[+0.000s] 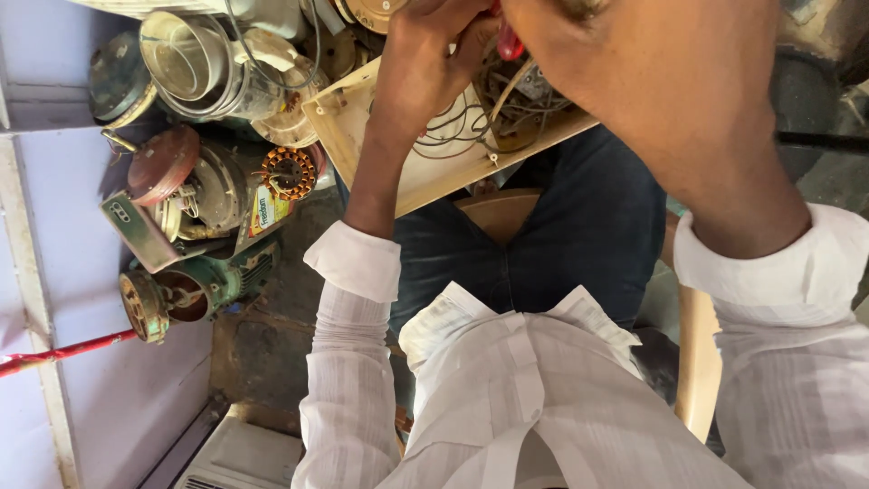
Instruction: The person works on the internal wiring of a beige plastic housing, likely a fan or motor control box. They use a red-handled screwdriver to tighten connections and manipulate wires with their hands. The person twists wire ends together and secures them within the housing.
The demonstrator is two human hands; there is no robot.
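A cream board lies tilted across my lap, with a tangle of wires and a small part on it. My left hand is over the board's far side with its fingers curled. My right hand is close beside it, mostly cut off by the top edge, and its forearm crosses the board. A red handle shows between the two hands. Which hand grips it is hidden. I wear a white shirt and blue jeans and sit on a wooden chair.
On the floor at left lies a heap of old motor parts: a copper-wound stator, a round rusty housing, a green motor and metal pots. A red rod leans at lower left. A white appliance is at the bottom.
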